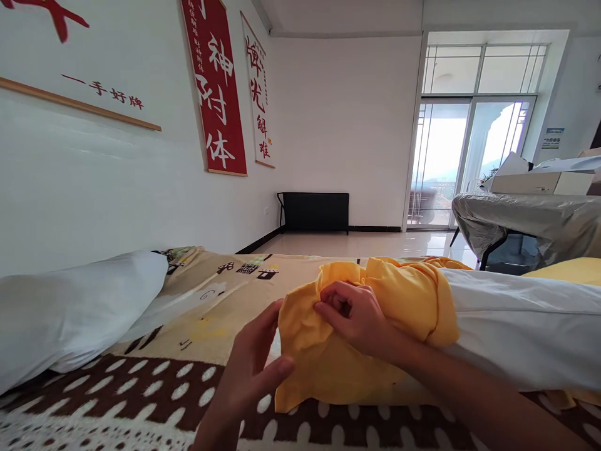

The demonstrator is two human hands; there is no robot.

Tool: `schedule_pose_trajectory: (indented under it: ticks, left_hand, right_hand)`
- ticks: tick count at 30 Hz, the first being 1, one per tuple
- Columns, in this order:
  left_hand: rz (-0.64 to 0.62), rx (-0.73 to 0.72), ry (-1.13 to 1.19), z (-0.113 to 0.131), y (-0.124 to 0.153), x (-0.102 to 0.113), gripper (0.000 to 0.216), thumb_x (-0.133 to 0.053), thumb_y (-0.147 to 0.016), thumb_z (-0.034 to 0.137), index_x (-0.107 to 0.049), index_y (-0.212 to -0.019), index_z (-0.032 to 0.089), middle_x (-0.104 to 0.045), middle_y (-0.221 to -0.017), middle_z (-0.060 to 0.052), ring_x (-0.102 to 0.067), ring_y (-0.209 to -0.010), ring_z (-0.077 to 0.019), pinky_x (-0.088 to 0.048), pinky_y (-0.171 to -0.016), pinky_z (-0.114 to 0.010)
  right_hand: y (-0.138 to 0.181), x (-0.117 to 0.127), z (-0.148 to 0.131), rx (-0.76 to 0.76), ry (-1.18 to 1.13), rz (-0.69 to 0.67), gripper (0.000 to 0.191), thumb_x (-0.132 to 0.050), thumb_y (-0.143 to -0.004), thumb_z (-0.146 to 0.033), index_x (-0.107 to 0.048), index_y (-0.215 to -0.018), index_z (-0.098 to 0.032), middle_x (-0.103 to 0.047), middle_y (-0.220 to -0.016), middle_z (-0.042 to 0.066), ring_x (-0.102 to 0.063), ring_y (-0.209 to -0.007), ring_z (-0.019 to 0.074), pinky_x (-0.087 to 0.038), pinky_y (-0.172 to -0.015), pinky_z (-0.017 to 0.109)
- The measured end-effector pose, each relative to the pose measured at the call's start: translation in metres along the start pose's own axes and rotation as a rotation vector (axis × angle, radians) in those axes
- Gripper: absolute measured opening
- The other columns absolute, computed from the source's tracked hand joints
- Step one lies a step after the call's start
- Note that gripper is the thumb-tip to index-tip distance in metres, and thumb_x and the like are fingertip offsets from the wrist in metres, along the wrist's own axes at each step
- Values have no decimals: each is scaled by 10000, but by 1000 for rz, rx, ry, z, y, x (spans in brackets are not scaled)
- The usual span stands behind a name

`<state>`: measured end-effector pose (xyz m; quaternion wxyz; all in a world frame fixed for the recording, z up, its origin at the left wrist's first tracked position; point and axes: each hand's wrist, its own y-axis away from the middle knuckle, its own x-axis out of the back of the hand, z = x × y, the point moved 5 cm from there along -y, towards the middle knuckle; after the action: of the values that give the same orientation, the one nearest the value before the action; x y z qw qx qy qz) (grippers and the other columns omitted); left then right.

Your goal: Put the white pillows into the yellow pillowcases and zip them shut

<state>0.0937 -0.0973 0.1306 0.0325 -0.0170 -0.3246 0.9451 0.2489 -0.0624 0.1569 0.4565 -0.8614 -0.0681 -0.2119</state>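
A yellow pillowcase (328,357) is bunched around the end of a white pillow (521,326) that lies across the bed to my right. My right hand (354,316) pinches the gathered yellow cloth at its top, fingers closed on the fabric. My left hand (251,369) holds the pillowcase's left edge between thumb and fingers, low and near me. Most of the white pillow sticks out bare from the yellow cover.
A second white pillow (70,307) lies at the left on the patterned bedspread (154,388). Beyond the bed are a tiled floor, a black bench (315,212) by the far wall, a covered table (530,219) with boxes, and glass doors (464,163).
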Motion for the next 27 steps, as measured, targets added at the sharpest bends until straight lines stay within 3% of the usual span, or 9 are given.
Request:
schedule_pose_trajectory:
  ticks: [3, 6, 9, 14, 17, 20, 22, 24, 27]
  left_hand:
    - [156, 61, -182, 2, 4, -6, 283, -694, -687, 410, -673, -790, 148, -642, -689, -43, -592, -689, -205, -481, -619, -260]
    - [344, 106, -303, 2, 9, -7, 267, -669, -712, 406, -646, -648, 148, -602, -586, -16, -554, -598, -170, -449, -548, -235]
    - [263, 124, -305, -2, 6, -6, 273, -681, -702, 404, -640, -633, 143, -604, -588, -21, -548, -588, -168, -445, -525, -232]
    - [61, 117, -177, -5, -7, 2, 203, -690, -711, 348, -617, -743, 161, -590, -698, -4, -533, -639, -142, -464, -576, -222]
    - [72, 147, -169, -5, -7, 5, 232, -690, -708, 367, -575, -708, 166, -521, -633, 25, -465, -570, -110, -411, -511, -194]
    - [155, 162, -213, 1, -1, 4, 253, -681, -710, 396, -565, -701, 171, -493, -606, 30, -442, -544, -102, -376, -484, -186]
    - [224, 122, -263, 11, 7, 1, 261, -685, -690, 407, -563, -672, 177, -494, -598, 22, -449, -550, -113, -375, -479, -191]
    - [260, 77, -301, 22, 14, -3, 264, -694, -667, 404, -555, -627, 183, -506, -605, 9, -476, -577, -131, -392, -488, -200]
    - [240, 68, -276, 31, 20, -8, 265, -699, -657, 396, -557, -589, 184, -518, -626, -1, -491, -586, -134, -407, -499, -204]
  right_hand:
    - [3, -1, -7, 120, 63, 41, 145, -569, -811, -283, -552, -691, -204, -474, -499, -75, -409, -472, 71, -385, -556, 210]
    - [10, -3, -16, 294, 127, 84, 147, -535, -845, -271, -560, -716, -206, -509, -494, -63, -437, -482, 84, -396, -584, 223]
    - [15, -5, -19, 361, 169, 101, 152, -515, -877, -263, -564, -747, -201, -531, -506, -60, -447, -482, 85, -404, -621, 229]
    - [16, -7, -28, 523, 297, 4, 163, -452, -905, -178, -582, -806, -181, -599, -592, -33, -484, -525, 86, -402, -686, 242]
    - [13, 5, -36, 624, 502, 157, 164, -439, -870, -129, -597, -859, -173, -641, -715, 24, -541, -679, 138, -390, -720, 286]
    - [5, 20, -35, 531, 663, 267, 209, -464, -876, -200, -570, -1049, -148, -659, -990, 106, -560, -929, 213, -361, -850, 362]
    - [1, 25, -29, 443, 697, 166, 237, -475, -895, -291, -551, -1060, -140, -671, -911, 88, -577, -862, 209, -356, -857, 374]
    - [1, 27, -22, 403, 679, 60, 222, -457, -908, -350, -557, -943, -154, -640, -698, 23, -553, -655, 161, -383, -757, 328]
    - [8, 35, -20, 455, 670, 50, 247, -425, -921, -343, -523, -759, -184, -550, -561, -21, -463, -509, 116, -351, -579, 262]
